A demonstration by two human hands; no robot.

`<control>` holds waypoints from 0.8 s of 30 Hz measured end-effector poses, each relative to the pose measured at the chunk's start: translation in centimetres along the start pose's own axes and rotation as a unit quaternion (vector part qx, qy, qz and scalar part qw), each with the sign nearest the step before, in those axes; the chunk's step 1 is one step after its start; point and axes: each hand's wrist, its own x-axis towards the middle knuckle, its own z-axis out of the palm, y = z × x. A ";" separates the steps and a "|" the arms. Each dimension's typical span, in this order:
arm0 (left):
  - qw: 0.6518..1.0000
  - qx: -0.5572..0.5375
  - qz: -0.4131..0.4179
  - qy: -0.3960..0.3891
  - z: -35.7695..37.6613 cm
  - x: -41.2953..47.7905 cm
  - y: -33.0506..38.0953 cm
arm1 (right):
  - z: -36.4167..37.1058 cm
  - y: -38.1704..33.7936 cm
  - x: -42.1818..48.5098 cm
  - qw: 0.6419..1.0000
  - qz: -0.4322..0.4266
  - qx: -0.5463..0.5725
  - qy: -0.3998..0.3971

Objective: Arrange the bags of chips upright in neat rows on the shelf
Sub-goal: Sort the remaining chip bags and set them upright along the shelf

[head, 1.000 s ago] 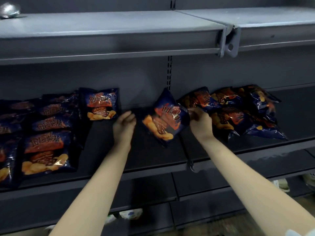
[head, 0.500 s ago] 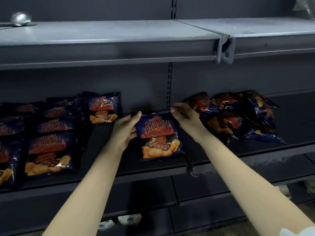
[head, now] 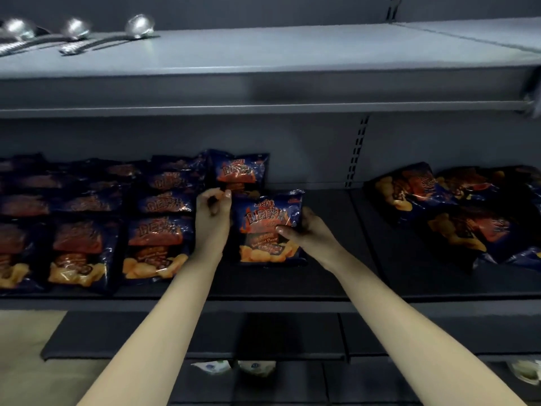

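Upper shelf (head: 292, 54), far left: three metal ladles (head: 139, 24) lying side by side. Shelf (head: 336, 259) below, left portion: rows (head: 158, 244) of dark blue chip bags, faces forward, overlapping front to back. Left grip (head: 212, 218): fingers curled, thumb up, set against the left edge of the bag (head: 263, 218); whether it actually pinches the bag cannot be told. The bag is face forward and right way up, its bottom edge on the shelf, just right of the rows and in front of one rear bag. Right grip (head: 307, 230): clamped on the bag's right edge, thumb across the front, fingers behind. Right portion: a loose pile (head: 456, 218) of bags lying at mixed angles, well apart from the bag.
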 end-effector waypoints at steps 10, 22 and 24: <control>0.915 0.334 0.185 -0.134 -2.5 -4.9 -4.4 | 4.3 -0.6 5.6 0.996 0.038 0.026 0.078; 0.835 0.471 0.166 -0.232 -3.1 -5.5 -6.1 | 7.4 -2.0 9.8 0.988 0.074 0.061 0.121; 0.826 0.481 0.170 -0.239 -3.1 -5.4 -6.1 | 7.9 -2.0 10.1 0.988 0.063 0.042 0.132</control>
